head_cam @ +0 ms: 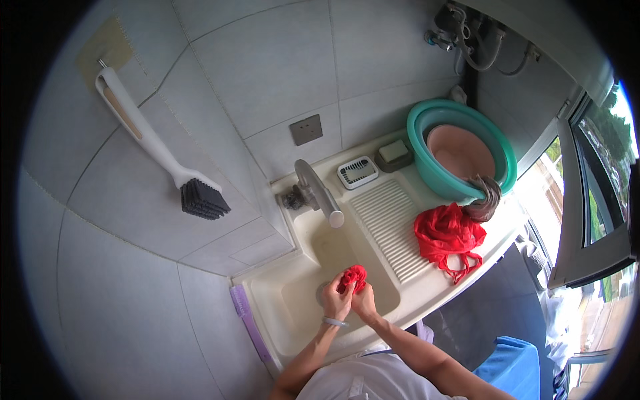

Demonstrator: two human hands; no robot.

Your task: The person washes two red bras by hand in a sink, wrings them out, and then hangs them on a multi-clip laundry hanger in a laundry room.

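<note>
Over the basin of a cream laundry sink (295,300), my left hand (337,301) and my right hand (365,301) meet around a small bunched red cloth (354,278). Both hands grip it, and its lower part is hidden by my fingers. A pale bangle circles my left wrist. Beyond the cloth, the metal faucet (325,200) points over the basin, and I see no water running from it. To the right of my hands, a larger red fabric piece with thin straps (445,232) lies crumpled beside the ribbed washboard (387,227).
A green basin (420,150) holding a pink one (462,150) stands at the back right, a brownish cloth (484,202) over its rim. Two soap dishes (358,173) sit behind the washboard. A purple brush (250,320) lies on the left rim; a white-handled brush (145,130) hangs on the wall.
</note>
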